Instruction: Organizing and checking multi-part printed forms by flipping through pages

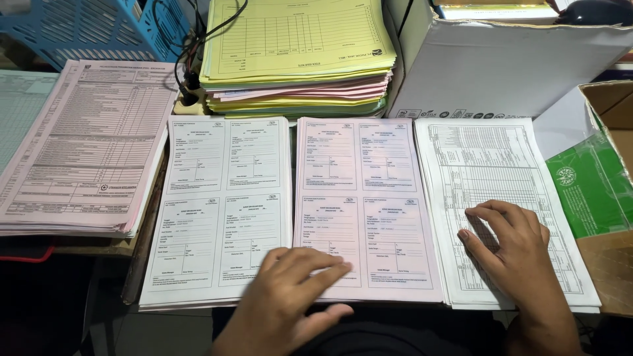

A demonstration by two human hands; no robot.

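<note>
Along the desk's front edge, three paper stacks are kept side by side: pale pink form stack (366, 211) is pinned flat under the open left hand (290, 296), white table-printed stack (501, 211) under the spread right hand (511, 247); nothing's gripped.

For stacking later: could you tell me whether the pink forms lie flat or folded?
Flat: the pink forms lie spread, left hand resting on them.

Three paper stacks lie side by side: form stack (224, 204) at nine o'clock, middle stack (366, 198), table sheet (494, 191) at three; box (501, 66) perhaps touching behind.
</note>
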